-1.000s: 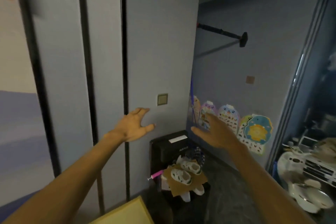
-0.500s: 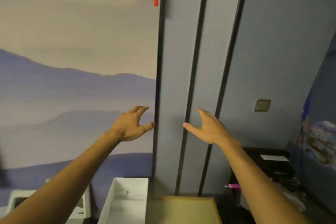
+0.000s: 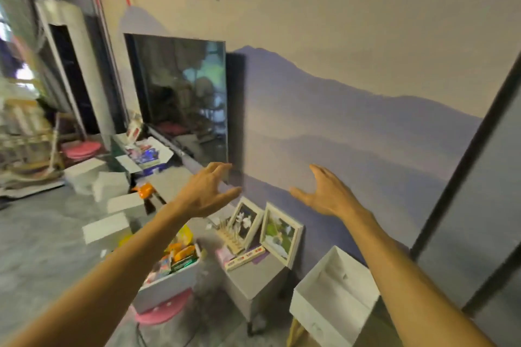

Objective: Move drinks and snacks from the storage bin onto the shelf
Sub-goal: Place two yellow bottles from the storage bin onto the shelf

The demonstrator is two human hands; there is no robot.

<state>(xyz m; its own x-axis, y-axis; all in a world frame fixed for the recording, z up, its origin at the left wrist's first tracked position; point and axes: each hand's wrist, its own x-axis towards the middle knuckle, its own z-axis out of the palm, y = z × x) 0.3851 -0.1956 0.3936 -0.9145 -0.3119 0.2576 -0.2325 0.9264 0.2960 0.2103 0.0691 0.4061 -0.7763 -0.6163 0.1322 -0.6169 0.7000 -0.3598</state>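
Mural wall [image 3: 366,121]; white bin [image 3: 169,287] w/ colourful pkts [image 3: 180,255]

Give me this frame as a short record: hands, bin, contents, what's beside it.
left hand: raised, fingers spread, holds nothing
right hand: raised, open, holds nothing
bin: white, open top, low in the view under the left forearm
contents: colourful snack packs; no drinks can be made out
under the bin: pink round stool
right of the bin: grey cabinet with two framed photos
further right: open white box
behind: TV on the wall
shelf: cannot tell which it is
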